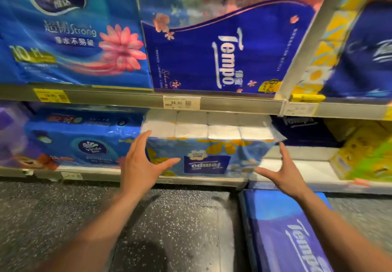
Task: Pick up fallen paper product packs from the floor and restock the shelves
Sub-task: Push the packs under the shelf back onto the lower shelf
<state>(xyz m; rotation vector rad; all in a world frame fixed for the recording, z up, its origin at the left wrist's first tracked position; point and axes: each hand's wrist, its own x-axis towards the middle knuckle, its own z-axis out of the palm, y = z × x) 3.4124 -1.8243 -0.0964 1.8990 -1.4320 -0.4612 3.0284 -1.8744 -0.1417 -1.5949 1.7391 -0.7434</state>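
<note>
A light-blue Tempo tissue pack with yellow flowers sits upside down on the bottom shelf, its white rolls showing on top. My left hand is spread open at the pack's left end, fingers along its side and thumb across its front. My right hand is spread open just off the pack's right end, thumb pointing at its lower corner; I cannot tell whether it touches. A dark-blue Tempo pack lies flat on the floor under my right forearm.
A Vinda pack stands left of the light-blue pack, and a dark Tempo pack and yellow packs lie to the right. Bare white shelf shows between. The upper shelf carries large Vinda and Tempo packs. Speckled dark floor lies below.
</note>
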